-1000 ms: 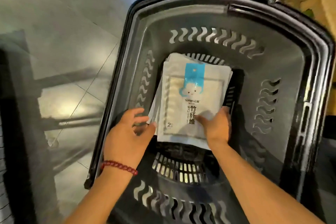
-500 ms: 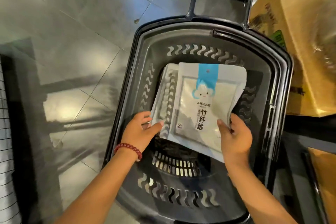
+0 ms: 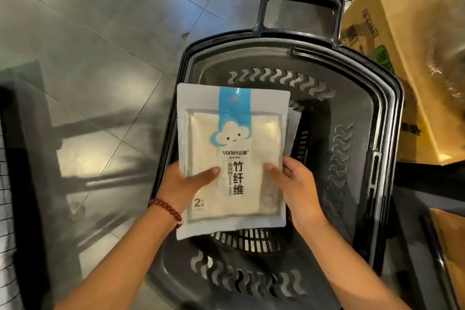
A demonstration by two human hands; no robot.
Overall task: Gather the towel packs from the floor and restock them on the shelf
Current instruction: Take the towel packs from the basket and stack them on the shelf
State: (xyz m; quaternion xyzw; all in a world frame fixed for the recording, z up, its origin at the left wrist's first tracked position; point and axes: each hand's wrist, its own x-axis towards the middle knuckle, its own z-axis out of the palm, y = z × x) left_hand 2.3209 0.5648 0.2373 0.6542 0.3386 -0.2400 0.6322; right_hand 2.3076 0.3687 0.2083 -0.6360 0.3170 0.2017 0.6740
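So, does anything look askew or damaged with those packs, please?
Slightly: behind the front pack, another pack sticks out to the right, so the two aren't squared in the left hand and right hand. No tears or spills show.

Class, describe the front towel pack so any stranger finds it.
Find the black basket on the tiled floor. Over it, left hand and right hand hold flat white packs. The front towel pack alone shows a blue strip and smiling cloud.
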